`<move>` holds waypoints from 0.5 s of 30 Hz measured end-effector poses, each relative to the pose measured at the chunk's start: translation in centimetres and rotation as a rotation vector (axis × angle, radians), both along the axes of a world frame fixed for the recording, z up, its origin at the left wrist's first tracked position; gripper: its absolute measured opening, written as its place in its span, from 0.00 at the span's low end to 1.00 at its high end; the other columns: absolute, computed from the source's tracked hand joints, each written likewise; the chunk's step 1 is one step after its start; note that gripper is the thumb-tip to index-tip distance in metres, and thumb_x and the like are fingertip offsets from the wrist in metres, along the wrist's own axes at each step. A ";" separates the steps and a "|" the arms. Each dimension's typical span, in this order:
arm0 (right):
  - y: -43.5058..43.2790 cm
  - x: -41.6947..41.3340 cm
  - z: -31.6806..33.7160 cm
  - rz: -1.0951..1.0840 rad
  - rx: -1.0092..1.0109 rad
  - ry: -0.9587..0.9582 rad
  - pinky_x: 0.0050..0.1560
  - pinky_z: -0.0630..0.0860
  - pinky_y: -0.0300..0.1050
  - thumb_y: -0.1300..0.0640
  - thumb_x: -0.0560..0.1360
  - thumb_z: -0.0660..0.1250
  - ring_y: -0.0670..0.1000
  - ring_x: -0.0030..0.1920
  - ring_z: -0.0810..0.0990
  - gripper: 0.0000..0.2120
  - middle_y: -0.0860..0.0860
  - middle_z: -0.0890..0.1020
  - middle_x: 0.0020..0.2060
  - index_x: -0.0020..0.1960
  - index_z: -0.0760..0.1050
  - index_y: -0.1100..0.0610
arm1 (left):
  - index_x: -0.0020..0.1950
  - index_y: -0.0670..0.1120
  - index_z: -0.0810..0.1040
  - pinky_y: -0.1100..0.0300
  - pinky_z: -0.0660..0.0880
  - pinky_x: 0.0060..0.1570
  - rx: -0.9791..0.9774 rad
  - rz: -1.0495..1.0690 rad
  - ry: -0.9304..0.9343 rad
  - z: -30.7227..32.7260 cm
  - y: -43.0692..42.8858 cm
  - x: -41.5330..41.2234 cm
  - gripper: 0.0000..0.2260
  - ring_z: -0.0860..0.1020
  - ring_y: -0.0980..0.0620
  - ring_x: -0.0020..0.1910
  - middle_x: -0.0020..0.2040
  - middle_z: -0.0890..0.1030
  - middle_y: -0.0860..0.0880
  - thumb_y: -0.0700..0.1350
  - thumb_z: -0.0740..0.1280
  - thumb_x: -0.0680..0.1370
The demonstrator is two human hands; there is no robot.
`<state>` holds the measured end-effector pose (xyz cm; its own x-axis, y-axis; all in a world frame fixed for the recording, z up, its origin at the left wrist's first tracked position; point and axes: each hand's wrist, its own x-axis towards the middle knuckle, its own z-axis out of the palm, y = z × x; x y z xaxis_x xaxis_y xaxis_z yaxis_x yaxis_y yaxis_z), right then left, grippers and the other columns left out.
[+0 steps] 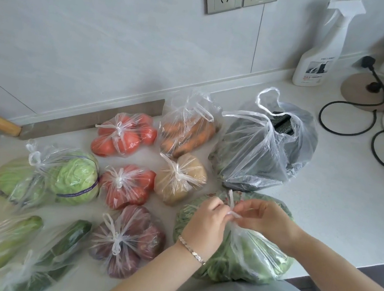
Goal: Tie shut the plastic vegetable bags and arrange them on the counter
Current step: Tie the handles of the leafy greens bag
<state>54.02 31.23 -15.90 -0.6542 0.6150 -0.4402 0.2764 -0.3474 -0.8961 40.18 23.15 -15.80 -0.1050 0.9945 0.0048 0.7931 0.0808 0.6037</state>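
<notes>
While pinching the twisted handles [232,213] of the leafy-greens bag [251,258] on the table [336,213], curled tight round them with fingers [220,209] of left hand [205,222] and right hand [266,218].

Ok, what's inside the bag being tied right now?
Leafy greens show through the clear bag, whose handles the left hand and right hand pinch. The hands and bunched plastic cover the middle, so anything beneath the leaves cannot be seen.
</notes>
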 end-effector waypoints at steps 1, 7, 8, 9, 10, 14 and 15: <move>0.2 0.2 -0.2 0.045 -0.089 0.019 0.48 0.76 0.41 0.58 0.61 0.77 0.50 0.41 0.81 0.12 0.57 0.83 0.40 0.44 0.80 0.58 | 0.40 0.40 0.78 0.66 0.68 0.41 0.018 0.001 -0.027 -0.4 0.0 -0.2 0.13 0.72 0.54 0.37 0.37 0.77 0.44 0.45 0.57 0.75; 0.6 0.4 -0.5 0.135 -0.208 0.090 0.52 0.74 0.40 0.68 0.62 0.72 0.48 0.46 0.82 0.11 0.53 0.85 0.44 0.42 0.84 0.58 | 0.52 0.40 0.80 0.74 0.67 0.43 -0.216 0.068 -0.303 0.2 1.0 -0.6 0.11 0.74 0.55 0.43 0.48 0.80 0.44 0.44 0.61 0.78; 0.2 0.3 -0.9 0.108 -0.052 0.014 0.49 0.76 0.38 0.71 0.65 0.71 0.45 0.43 0.83 0.13 0.52 0.86 0.44 0.43 0.84 0.56 | 0.53 0.41 0.80 0.76 0.66 0.37 -0.306 0.102 -0.335 0.2 1.3 -0.7 0.11 0.73 0.57 0.39 0.46 0.80 0.46 0.44 0.62 0.78; -0.2 0.2 -1.4 0.065 0.111 -0.044 0.46 0.78 0.36 0.71 0.66 0.71 0.43 0.41 0.83 0.13 0.50 0.86 0.42 0.43 0.84 0.54 | 0.54 0.42 0.80 0.76 0.65 0.32 -0.371 0.129 -0.363 0.0 1.4 -0.8 0.11 0.71 0.59 0.34 0.41 0.79 0.48 0.44 0.61 0.78; -0.7 0.2 -1.5 0.033 0.269 -0.074 0.46 0.78 0.35 0.69 0.67 0.72 0.42 0.39 0.83 0.12 0.46 0.86 0.39 0.42 0.84 0.53 | 0.53 0.43 0.81 0.75 0.63 0.27 -0.414 0.157 -0.390 0.0 1.6 -1.0 0.11 0.70 0.62 0.29 0.36 0.78 0.50 0.44 0.61 0.78; -1.5 0.1 -2.0 0.155 0.946 -0.141 0.44 0.75 0.35 0.50 0.75 0.63 0.44 0.42 0.78 0.12 0.43 0.82 0.37 0.42 0.82 0.54 | 0.50 0.41 0.81 0.73 0.59 0.20 -0.571 0.273 -0.523 0.7 1.8 -1.4 0.11 0.64 0.62 0.16 0.20 0.70 0.57 0.45 0.63 0.77; -1.4 0.2 -2.3 0.198 1.071 -0.156 0.44 0.76 0.37 0.46 0.77 0.57 0.45 0.42 0.78 0.19 0.47 0.82 0.38 0.42 0.82 0.55 | 0.50 0.40 0.81 0.72 0.62 0.22 -0.576 0.279 -0.537 0.9 1.8 -1.5 0.11 0.66 0.63 0.18 0.21 0.72 0.57 0.46 0.64 0.77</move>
<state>54.18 29.87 -18.18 -0.7670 0.6181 0.1722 0.3779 0.6520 -0.6573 38.72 25.00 -14.89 -0.1911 0.7633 -0.6171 0.3144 0.6432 0.6982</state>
